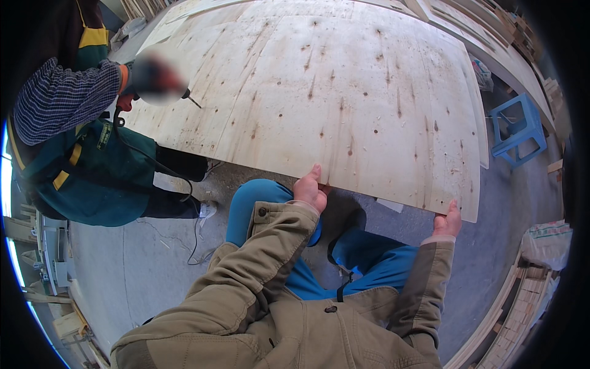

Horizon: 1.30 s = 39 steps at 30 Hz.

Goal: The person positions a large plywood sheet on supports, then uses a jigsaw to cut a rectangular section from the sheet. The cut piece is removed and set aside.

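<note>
Nearest, the left hand (309, 189) and right hand (447, 221) each clamp the near edge of a big knotty plywood sheet (344, 98), fingers curled under, thumbs on top. Beyond, the sheet stretches away over the concrete floor (123, 270). At far left, a co-worker (80, 141) presses a corded tool (184, 95) to its corner; a blue stool (517, 129) stands right.

Fingers of left hand (309, 189) and right hand (447, 221) hidden under plywood sheet (344, 92) near edge; sheet's far edge cut off; co-worker's tool (157, 79) blurred.
</note>
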{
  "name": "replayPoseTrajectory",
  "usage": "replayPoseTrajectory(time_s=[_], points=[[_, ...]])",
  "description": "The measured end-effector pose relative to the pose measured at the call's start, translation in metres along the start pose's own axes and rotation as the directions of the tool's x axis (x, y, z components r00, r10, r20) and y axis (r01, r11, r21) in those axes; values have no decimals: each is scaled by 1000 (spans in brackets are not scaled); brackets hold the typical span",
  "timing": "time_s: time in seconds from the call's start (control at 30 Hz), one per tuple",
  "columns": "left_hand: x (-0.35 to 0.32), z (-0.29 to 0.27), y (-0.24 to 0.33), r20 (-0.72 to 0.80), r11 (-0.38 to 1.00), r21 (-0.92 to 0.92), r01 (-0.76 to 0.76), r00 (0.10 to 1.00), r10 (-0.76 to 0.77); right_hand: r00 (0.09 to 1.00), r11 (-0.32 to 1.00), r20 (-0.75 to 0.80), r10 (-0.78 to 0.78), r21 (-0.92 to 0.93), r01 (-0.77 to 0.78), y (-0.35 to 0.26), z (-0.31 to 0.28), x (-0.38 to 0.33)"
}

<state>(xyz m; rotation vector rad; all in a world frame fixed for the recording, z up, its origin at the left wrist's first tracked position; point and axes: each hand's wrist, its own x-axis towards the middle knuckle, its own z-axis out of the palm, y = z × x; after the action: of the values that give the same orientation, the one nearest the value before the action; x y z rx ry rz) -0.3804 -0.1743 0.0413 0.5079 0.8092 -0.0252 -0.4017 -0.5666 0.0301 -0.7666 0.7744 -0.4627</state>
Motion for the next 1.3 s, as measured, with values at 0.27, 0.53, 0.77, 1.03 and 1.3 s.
replayPoseTrajectory(time_s=[0.27, 0.53, 0.77, 1.03, 1.3], points=[[1, -1, -1, 7, 1000, -1, -3, 1000, 3, 1000, 1000, 10, 6, 13, -6, 2, -4, 6], [2, 0, 0, 22, 1000, -13, 9, 1000, -9, 999, 1000, 30, 12, 14, -13, 3, -9, 12], [-4, 2, 1, 9, 1000, -5, 2, 1000, -2, 1000, 1000, 1, 9, 9, -9, 0, -1, 4], [-3, 3, 1, 6, 1000, 16, 2, 1000, -2, 1000, 1000, 15, -5, 16, 4, 1, -3, 7], [-1, 0, 1, 35, 1000, 27, 11, 999, -12, 1000, 1000, 21, -9, 7, 9, 2, -6, 9]])
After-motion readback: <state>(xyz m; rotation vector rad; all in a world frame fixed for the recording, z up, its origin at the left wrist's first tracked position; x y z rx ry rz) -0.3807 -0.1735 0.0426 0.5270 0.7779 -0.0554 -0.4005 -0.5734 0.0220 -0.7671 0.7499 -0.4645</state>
